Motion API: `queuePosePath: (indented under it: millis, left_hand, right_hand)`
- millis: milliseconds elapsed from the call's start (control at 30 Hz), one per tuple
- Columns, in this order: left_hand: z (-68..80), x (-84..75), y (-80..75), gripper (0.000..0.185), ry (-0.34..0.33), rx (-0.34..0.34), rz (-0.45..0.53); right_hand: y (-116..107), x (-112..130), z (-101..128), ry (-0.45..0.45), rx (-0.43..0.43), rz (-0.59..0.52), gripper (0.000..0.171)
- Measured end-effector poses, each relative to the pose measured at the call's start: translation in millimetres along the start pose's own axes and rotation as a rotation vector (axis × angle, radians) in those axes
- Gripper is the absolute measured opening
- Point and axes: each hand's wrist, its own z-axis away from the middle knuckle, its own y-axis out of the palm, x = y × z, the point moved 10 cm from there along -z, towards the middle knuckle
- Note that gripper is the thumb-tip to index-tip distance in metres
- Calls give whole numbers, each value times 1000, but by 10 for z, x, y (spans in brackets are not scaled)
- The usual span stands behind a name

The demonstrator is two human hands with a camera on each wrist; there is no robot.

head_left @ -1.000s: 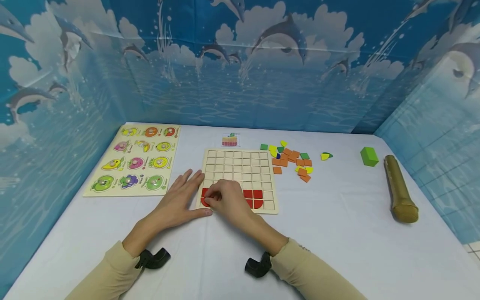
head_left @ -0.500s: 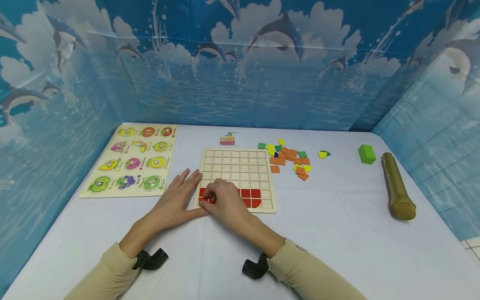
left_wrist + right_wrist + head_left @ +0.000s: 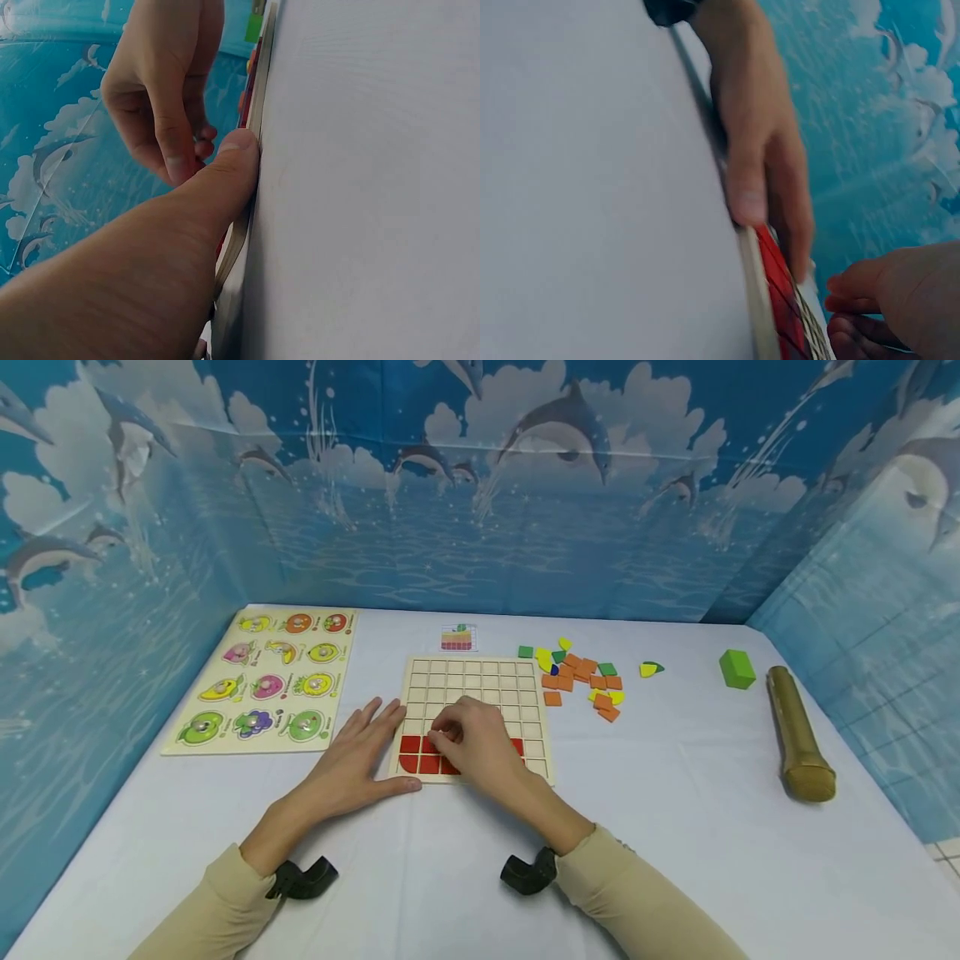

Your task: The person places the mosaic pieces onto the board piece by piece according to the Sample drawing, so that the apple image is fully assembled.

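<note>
Red tiles (image 3: 420, 756) under right hand (image 3: 476, 743), left hand (image 3: 356, 764) bracing board (image 3: 480, 689)

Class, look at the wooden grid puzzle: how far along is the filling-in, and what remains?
Done: red tiles fill part of the bottom two rows of the wooden grid board. In hand: the right hand hovers over that row; the left hand steadies the board's edge. Left: the upper rows are bare, and the loose orange, yellow and green tiles wait beside it.
</note>
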Motion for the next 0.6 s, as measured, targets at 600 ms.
queuePosePath:
  millis: [600]
  left_hand:
    - [6, -4, 14, 114, 4, -5, -11]
  right_hand:
    - [-905, -1146, 39, 188, -106, 70, 20]
